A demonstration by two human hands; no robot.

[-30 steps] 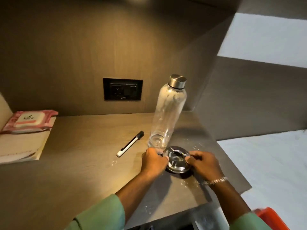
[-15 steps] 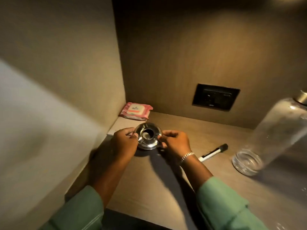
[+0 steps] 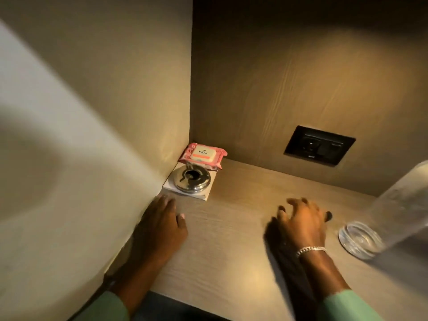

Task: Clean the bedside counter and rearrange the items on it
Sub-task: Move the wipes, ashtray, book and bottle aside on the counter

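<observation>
Hovering over counter, empty: left hand, right hand.

My sleeves are pale green, and a silver chain bracelet circles my right wrist. The counter and back wall are light brown with a wood-grain pattern. The wipes pack is pink with a cream label. The ashtray is shiny silver; the socket plate black; the bottle clear.

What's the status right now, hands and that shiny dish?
Both hands empty: left hand flat on counter, right hand over marker. Steel ashtray on notepad in corner. Nothing in the way.
</observation>
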